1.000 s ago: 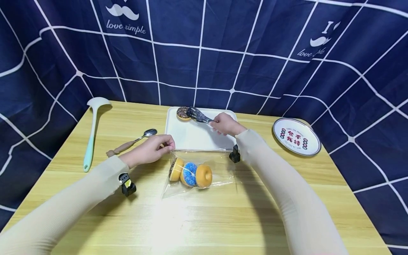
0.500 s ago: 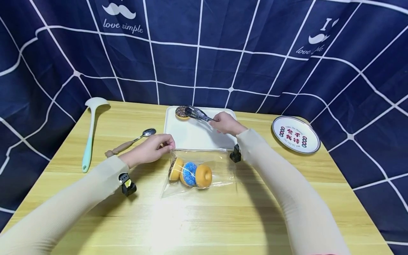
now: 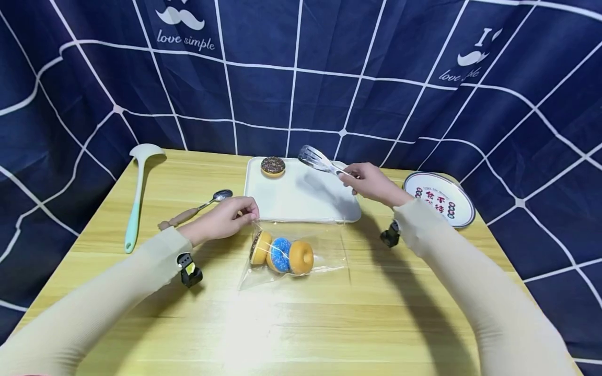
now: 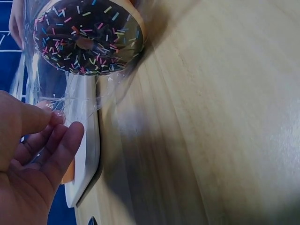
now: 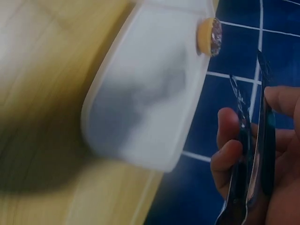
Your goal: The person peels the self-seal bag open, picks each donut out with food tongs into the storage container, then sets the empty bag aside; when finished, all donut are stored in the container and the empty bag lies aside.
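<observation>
Tongs (image 3: 323, 162), gripped by the right hand (image 3: 372, 184), hover toward the tray's (image 3: 282, 201) one o'clock; only the right-wrist view shows their arms parted. The left hand (image 3: 226, 216) pinches the bag's (image 3: 329, 245) ten-o'clock corner.

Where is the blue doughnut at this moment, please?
In the head view, the blue doughnut lies below the picture's centre, inside the clear bag, between a chocolate-topped doughnut on its left and a tan doughnut on its right.

The bag (image 3: 329, 243) of doughnuts (image 3: 280, 256) lies before the tray (image 3: 291, 201), ladle (image 3: 137, 201) left, plate (image 3: 442, 187) right
</observation>
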A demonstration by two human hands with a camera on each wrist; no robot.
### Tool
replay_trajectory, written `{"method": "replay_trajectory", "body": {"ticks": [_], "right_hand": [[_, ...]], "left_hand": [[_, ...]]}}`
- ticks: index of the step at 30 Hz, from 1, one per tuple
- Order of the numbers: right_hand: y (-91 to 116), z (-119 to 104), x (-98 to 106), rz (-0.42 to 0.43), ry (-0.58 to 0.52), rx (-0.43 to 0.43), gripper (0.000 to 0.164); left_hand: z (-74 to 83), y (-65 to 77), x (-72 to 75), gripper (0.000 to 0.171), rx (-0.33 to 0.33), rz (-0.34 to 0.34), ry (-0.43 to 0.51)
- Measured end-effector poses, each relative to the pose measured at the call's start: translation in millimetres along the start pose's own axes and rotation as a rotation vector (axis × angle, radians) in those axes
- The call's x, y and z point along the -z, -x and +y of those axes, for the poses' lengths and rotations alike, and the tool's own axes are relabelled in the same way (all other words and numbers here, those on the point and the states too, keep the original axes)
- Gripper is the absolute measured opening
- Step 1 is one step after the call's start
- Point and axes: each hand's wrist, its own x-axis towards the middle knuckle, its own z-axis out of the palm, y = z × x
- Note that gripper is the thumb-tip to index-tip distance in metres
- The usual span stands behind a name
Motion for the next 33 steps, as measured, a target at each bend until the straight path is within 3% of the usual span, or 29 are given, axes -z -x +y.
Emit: {"method": "replay_trajectory", "body": {"ticks": [4, 10, 15, 20, 26, 33], "right_hand": [[26, 2, 18, -0.011, 0.046, 0.012, 0.030], [70, 5, 47, -0.119, 0.041, -0.021, 0.025], [103, 23, 67, -0.176, 0.021, -0.017, 0.022], [129, 47, 71, -0.286, -0.046, 0.039, 0.023], [132, 52, 56, -0.310, -0.049, 0.159, 0.024], [114, 35, 29, -0.378, -0.041, 0.181, 0.025]], "left_hand": [[-1.6, 1.3, 3.9, 0.009, 0.006, 0.007, -0.021], [-5.2, 3.4, 8.7, 0.009, 0.016, 0.029, -0.030], [-6.4, 4.9, 10.3, 0.009, 0.030, 0.042, -0.016], [-7.7, 8.3, 5.8, 0.008, 0.047, 0.025, -0.004], [-7.6, 10.0, 3.7, 0.009, 0.052, 0.035, 0.002], [-7.1, 7.1, 5.7, 0.009, 0.046, 0.040, -0.006]]}}
